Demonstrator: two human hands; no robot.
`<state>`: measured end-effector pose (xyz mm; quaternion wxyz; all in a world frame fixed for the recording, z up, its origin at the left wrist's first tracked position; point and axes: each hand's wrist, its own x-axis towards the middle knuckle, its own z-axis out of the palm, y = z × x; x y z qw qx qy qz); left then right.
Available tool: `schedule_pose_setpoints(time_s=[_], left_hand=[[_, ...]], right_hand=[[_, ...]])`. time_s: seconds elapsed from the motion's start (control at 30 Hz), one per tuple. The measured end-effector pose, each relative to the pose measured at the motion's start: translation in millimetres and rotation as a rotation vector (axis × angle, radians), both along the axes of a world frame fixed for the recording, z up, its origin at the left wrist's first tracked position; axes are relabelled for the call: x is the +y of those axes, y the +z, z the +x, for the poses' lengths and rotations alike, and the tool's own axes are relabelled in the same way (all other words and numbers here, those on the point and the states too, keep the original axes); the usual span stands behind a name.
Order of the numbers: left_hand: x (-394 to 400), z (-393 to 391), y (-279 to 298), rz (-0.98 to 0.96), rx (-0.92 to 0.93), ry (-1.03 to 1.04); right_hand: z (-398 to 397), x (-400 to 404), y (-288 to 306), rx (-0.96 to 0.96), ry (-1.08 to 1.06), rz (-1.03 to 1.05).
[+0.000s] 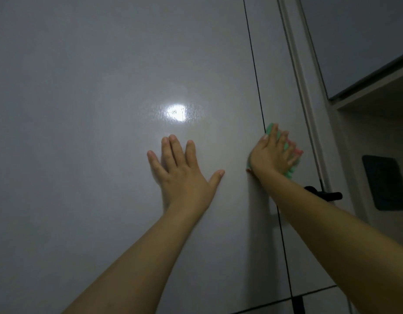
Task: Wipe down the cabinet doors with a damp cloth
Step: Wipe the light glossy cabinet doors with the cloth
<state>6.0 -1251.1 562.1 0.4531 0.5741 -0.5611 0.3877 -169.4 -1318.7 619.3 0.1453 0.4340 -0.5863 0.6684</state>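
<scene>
While left hand (184,171) rests flat, fingers spread, on cabinet door (82,132), right hand (269,155) presses green cloth (291,172) against it.

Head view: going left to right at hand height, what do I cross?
Bare left hand flat on the wide grey cabinet door → right hand pressing the green-and-pink cloth → dark rectangular wall panel.

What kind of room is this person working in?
Probably a home with built-in storage: tall glossy cabinet doors split by a thin seam, a dark handle, and an open shelf niche on the right.
</scene>
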Motion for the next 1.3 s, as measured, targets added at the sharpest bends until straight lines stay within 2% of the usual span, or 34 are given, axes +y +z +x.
schedule_pose_setpoints(time_s=[0.13,0.27,0.33,0.47,0.53,0.77,0.83,1.0,1.07,1.1,1.2,1.3], left_hand=[[-5,1,-3,-0.047,-0.015,0.033],[-9,-1,-7,-0.069,-0.028,0.014],[-10,3,-5,-0.078,-0.044,0.029],[-11,5,-5,-0.114,-0.033,0.03],[-10,3,-5,-0.111,-0.02,0.025],[-13,0,-6,-0.146,-0.025,0.001],[-16,2,-5,-0.144,-0.034,-0.016],[-13,1,-5,-0.179,-0.033,0.012],[-13,2,-4,-0.163,-0.035,0.011],[-12,2,-4,-0.159,-0.035,0.012],[-12,0,-5,-0.143,-0.047,0.011],[-12,1,-3,-0.121,-0.058,0.013]], right_hand=[[-5,-3,8,-0.009,-0.01,0.075],[-37,-8,41,-0.27,0.008,0.093],[-31,-10,43,-0.325,0.053,0.085],[-6,-9,-3,-0.268,0.147,0.078],[-1,-6,-17,-0.205,0.12,0.104],[-37,-12,73,-0.351,0.076,0.055],[-28,-9,76,-0.241,0.072,-0.016],[13,2,29,0.507,-0.002,-0.176],[-6,-4,38,0.587,-0.047,-0.135],[-23,-6,48,0.515,-0.075,-0.083],[-56,-4,69,0.105,0.024,0.031],[-36,2,61,-0.08,0.239,-0.005]])
